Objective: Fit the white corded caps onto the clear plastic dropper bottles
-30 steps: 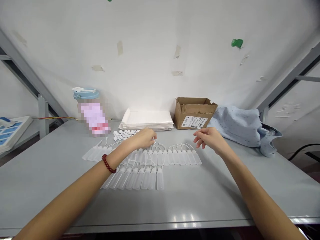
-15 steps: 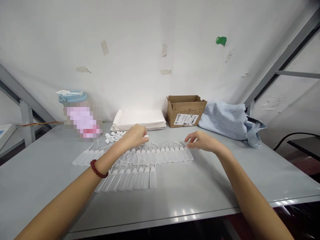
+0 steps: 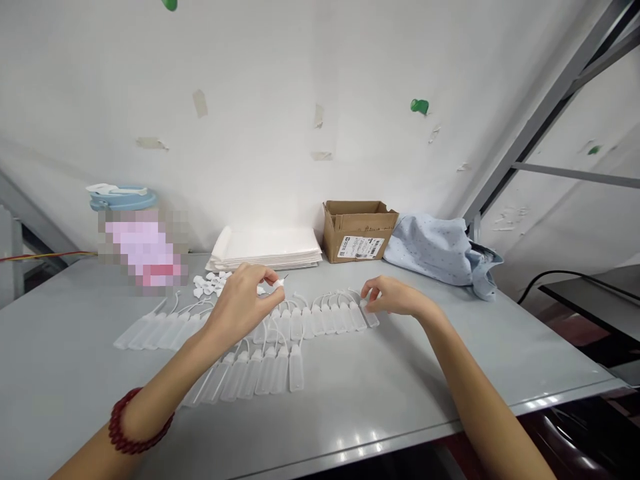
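Observation:
Between thumb and index finger, my left hand pinches a small white cap with a thin dark tip. My right hand has its fingers closed on the neck of the rightmost translucent bottle, at the end of the upper row. Several more flat translucent bottles, with thin white straps at their necks, lie side by side there. A lower row of bottles lies nearer the front edge. Loose white caps are piled behind my left hand.
At the back of the grey table are a stack of white sheets, an open cardboard box and a light blue cloth. A blue-lidded container and a blurred pink item stand at the back left.
My left hand has come nearer with the white cap, turned so that the cap shows more. My right hand has closed on the end bottle, which now sits slightly apart. The camera view has shifted.

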A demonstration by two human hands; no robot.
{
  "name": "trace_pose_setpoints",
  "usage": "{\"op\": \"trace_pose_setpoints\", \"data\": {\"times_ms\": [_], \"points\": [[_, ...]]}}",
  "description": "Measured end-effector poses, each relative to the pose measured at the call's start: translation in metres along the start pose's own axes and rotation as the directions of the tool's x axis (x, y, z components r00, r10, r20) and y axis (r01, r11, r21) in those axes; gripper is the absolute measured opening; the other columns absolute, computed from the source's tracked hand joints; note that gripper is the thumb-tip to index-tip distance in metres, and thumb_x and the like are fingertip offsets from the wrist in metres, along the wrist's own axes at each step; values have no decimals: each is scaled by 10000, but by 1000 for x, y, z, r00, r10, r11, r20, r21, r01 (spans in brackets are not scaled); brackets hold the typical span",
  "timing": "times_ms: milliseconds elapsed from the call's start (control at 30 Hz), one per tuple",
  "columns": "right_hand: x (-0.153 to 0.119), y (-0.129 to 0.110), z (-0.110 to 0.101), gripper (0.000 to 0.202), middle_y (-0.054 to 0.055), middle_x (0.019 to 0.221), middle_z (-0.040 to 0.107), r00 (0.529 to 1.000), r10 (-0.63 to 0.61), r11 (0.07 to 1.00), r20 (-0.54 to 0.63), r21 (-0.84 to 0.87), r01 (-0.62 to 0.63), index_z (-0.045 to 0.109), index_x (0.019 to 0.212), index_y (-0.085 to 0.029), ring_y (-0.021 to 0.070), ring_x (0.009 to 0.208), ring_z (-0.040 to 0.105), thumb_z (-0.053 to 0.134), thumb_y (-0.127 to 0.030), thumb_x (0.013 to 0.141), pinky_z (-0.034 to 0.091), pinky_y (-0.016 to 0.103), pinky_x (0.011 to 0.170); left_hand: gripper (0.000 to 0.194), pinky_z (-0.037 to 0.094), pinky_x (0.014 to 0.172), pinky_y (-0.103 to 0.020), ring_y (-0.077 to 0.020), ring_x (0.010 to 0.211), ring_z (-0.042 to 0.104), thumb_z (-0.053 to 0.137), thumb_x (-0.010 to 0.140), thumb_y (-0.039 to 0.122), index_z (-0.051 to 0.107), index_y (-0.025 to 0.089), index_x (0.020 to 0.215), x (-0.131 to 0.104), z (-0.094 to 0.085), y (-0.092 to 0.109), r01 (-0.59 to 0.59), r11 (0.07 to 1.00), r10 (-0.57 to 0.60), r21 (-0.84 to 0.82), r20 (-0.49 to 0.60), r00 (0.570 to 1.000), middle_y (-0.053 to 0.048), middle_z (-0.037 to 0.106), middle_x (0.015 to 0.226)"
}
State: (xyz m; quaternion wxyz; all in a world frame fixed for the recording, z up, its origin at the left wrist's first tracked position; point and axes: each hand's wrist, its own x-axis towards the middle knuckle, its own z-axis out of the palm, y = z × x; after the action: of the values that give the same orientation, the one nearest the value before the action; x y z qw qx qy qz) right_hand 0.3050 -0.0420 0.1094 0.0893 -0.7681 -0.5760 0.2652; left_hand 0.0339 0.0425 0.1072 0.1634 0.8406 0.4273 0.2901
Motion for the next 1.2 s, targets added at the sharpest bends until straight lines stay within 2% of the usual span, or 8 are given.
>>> {"op": "trace_pose_setpoints", "data": {"times_ms": [233, 400, 600, 733, 800, 900, 1000, 1200], "points": [[11, 10, 10, 221, 59, 803, 671, 997, -5, 999, -76, -48, 2, 698, 832, -164, 158, 613, 582, 622, -154, 625, 396, 230, 479, 336, 464, 719, -326, -235, 929, 559, 494, 794, 328, 614, 201, 1081, -7, 12, -8, -11, 997, 10, -78, -16, 1000, -28, 642, 899], [15, 12, 13, 194, 92, 822, 652, 951, -85, 996, -298, -31, 80, 678, 856, -121, 193, 657, 601, 600, -142, 679, 444, 284, 542, 263, 456, 747, -344, -233, 913, 562, 486, 811, 330, 668, 194, 943, -8, 14, -7, -48, 991, 45, -128, -25, 999, -43, 658, 898], [10, -15, 27, 266, 79, 1010, 600, 759, -384, 898, -526, -24, 438, 594, 1099, -196, 196, 879, 590, 541, -217, 839, 521, 327, 709, 192, 460, 701, -300, -187, 791, 582, 586, 797, 351, 680, 205, 879, -9, 9, 2, 45, 922, -42, -385, 17, 999, -26, 680, 889], [6, -36, 52, 255, 80, 961, 593, 490, -631, 687, -602, -140, 713, 578, 1117, -203, 188, 830, 591, 564, -185, 863, 534, 349, 728, 172, 479, 713, -265, -165, 804, 599, 647, 775, 338, 671, 186, 853, -13, 14, 7, 41, 796, -12, -604, 52, 999, -24, 677, 889], [2, -45, 65, 273, 83, 951, 590, 406, -679, 620, -612, -181, 764, 563, 1136, -194, 190, 842, 594, 567, -153, 866, 535, 345, 733, 182, 493, 728, -259, -161, 808, 613, 675, 758, 327, 663, 169, 849, -15, 19, 9, 65, 717, -36, -694, 56, 998, -28, 673, 872], [-3, -55, 79, 292, 92, 957, 593, 355, -697, 579, -622, -197, 791, 551, 1149, -188, 197, 861, 600, 566, -127, 864, 540, 329, 717, 195, 512, 750, -261, -160, 808, 633, 703, 736, 303, 651, 147, 840, -19, 26, 11, 119, 619, -87, -777, 82, 993, -32, 675, 846], [-7, -60, 86, 305, 100, 971, 605, 352, -689, 574, -634, -181, 799, 542, 1169, -187, 202, 867, 606, 551, -121, 871, 546, 326, 702, 182, 518, 779, -267, -159, 821, 642, 695, 751, 294, 652, 146, 847, -22, 29, 13, 126, 594, -79, -794, 98, 992, -30, 681, 841], [-6, -59, 88, 328, 109, 972, 613, 336, -701, 561, -629, -195, 804, 529, 1184, -177, 207, 885, 610, 540, -84, 870, 552, 340, 724, 112, 505, 751, -263, -143, 788, 617, 666, 791, 272, 665, 184, 860, -28, 30, 14, -1, 721, 3, -693, 1, 1000, -8, 668, 837]]}}
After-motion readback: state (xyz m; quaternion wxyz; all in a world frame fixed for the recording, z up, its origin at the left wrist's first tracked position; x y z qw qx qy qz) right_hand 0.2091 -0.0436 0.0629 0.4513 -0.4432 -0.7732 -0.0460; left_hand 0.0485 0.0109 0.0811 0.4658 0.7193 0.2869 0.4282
